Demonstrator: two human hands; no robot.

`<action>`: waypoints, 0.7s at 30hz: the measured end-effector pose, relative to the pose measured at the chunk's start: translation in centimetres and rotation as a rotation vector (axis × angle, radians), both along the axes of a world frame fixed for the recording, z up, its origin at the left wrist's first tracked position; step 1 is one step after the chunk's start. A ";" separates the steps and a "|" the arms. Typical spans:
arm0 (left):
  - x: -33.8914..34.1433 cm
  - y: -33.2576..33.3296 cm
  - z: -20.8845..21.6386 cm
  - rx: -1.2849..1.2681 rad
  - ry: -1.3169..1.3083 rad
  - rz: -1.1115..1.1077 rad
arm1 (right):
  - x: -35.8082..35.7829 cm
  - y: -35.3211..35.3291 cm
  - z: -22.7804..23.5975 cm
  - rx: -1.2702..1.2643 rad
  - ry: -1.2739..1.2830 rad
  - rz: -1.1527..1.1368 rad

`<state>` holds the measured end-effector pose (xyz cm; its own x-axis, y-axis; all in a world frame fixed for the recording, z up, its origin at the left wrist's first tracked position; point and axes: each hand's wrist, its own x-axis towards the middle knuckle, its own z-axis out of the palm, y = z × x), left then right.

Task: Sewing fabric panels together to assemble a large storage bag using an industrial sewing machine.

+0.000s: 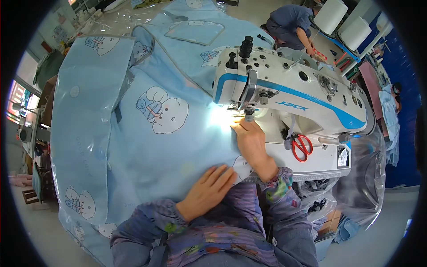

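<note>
right hand (252, 143) just below the needle end of the white-and-blue industrial sewing machine (284, 99), fingertips bunched; pinch or mere press, cannot tell. fabric margin at those fingertips; the light-blue puppy-print fabric (178, 153) spreads leftward from there. left hand (208, 190) palm down on its near edge, fingers extended, slightly parted. step, judged: guiding a seam. next move probably calls for even feeding, cloth kept flat.

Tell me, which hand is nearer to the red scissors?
Right. The right hand is to the left of the scissors, on the blue fabric; the left hand lies on the fabric too, farther left and closer to the person's body.
</note>
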<state>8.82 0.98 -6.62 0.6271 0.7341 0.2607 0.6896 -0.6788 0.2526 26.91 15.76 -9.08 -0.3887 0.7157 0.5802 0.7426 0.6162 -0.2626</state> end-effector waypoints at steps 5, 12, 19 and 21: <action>-5.3 2.0 0.9 -0.024 0.021 0.036 | -0.2 0.0 0.0 -0.025 0.015 0.027; -9.4 6.8 2.0 -0.001 -0.079 0.069 | -0.2 0.0 -0.1 -0.083 0.025 0.030; -9.9 9.2 1.9 0.021 -0.060 0.104 | 0.2 -0.2 -0.2 -0.114 -0.013 0.042; -9.8 9.8 1.8 0.047 -0.061 0.116 | 0.2 -0.3 -0.1 -0.116 -0.020 0.044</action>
